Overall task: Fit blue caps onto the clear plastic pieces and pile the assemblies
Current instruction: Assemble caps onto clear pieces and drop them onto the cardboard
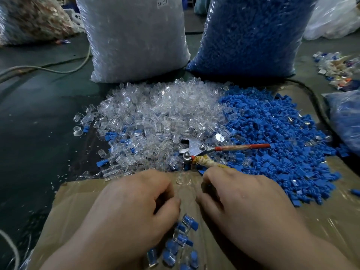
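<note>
Left hand (132, 211) and right hand (243, 207) curl over the cardboard (64, 215); grip hidden, can't tell. Press blue caps (272, 133) on squarely, then drop onto assemblies (181, 242) at its near edge.

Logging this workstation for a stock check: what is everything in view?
loose clear plastic pieces: one heap, clear, centre
loose blue plastic caps: one heap, blue, right of clear heap
capped assemblies: small pile, clear and blue, between the hands
red-handled metal hand tool: one, silver, where heaps meet
brown cardboard sheet: one, brown, under the hands
plastic sack of clear pieces: one, whitish, back centre
plastic sack of blue caps: one, blue, back right
left hand: fingers curled, contents hidden
right hand: fingers curled, contents hidden
</note>
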